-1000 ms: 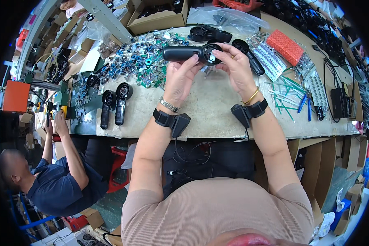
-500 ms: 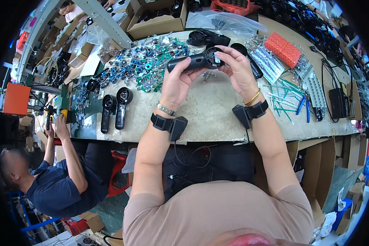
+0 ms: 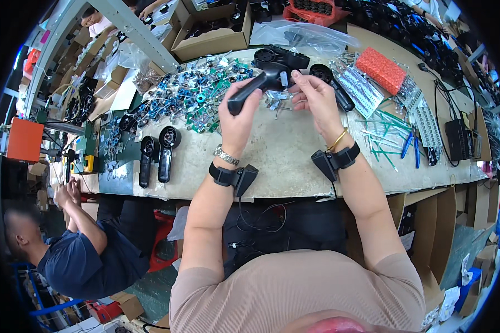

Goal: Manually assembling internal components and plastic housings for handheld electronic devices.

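Note:
In my left hand [image 3: 238, 115] is a black handheld fan body [image 3: 265, 80], gripped by its handle. The handle slants toward the lower left, and a small pale piece shows on the round head. Just right of that head is my right hand [image 3: 315, 100], its fingers bent and apart with nothing visible between them. Beyond the held body lie more black fan housings [image 3: 286, 57]. Another black fan body [image 3: 333, 87] rests to the right of my right hand. Two more fan bodies, one here [image 3: 167, 154], lie side by side at the left on the worktable [image 3: 250, 172].
Small circuit boards with wires [image 3: 200, 97] are heaped left of centre. To the right are a red bubble-wrap bundle [image 3: 380, 70], green and white strips [image 3: 383, 133] and blue-handled tools [image 3: 412, 149]. A cardboard box [image 3: 211, 41] stands behind. A co-worker [image 3: 89, 258] sits at the left.
The fan body has been turned over and tilted, its open round side now out of sight. My right hand has come off its head and sits slightly lower. The co-worker's hands have moved down.

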A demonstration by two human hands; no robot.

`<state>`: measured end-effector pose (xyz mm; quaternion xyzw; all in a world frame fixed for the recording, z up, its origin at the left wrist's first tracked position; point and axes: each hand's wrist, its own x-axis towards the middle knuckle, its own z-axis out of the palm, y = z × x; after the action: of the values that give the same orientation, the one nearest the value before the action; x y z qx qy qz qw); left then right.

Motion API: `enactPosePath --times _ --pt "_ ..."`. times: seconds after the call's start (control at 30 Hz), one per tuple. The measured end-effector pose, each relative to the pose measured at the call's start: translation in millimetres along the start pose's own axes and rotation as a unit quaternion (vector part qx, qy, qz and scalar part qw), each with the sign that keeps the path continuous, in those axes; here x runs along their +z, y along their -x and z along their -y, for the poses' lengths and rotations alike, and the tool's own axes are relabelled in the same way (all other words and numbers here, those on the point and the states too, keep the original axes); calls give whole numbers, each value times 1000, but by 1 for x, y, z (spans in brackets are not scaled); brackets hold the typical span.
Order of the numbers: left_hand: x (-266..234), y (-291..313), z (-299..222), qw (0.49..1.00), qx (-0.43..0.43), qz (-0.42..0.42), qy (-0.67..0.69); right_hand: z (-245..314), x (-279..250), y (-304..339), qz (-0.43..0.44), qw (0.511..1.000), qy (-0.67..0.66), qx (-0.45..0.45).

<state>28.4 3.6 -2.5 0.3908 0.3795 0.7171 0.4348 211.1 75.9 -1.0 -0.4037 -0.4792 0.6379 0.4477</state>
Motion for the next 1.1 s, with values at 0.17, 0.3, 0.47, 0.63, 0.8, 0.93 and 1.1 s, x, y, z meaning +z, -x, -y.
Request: enactPosePath --times 0.17,0.3,0.47,0.63,0.8,0.93,1.1 --pt "5 4 -15 877 262 173 -363 11 1 4 75 988 -83 108" --pt "-2 2 -19 810 298 246 -441 15 -1 3 80 986 -100 108" --pt "-2 5 -20 780 276 304 -472 3 -8 -4 99 988 -84 87" --pt "-2 5 -33 844 243 309 -365 -2 -10 -9 64 989 -108 77" --pt "-40 -17 -48 846 245 182 -437 -7 -22 -17 80 974 -203 68" --pt "-88 -30 -30 749 266 -9 -607 -9 -23 -18 80 975 -203 39" --pt "-111 -34 -13 678 191 -81 -706 2 -8 -7 107 975 -193 28"
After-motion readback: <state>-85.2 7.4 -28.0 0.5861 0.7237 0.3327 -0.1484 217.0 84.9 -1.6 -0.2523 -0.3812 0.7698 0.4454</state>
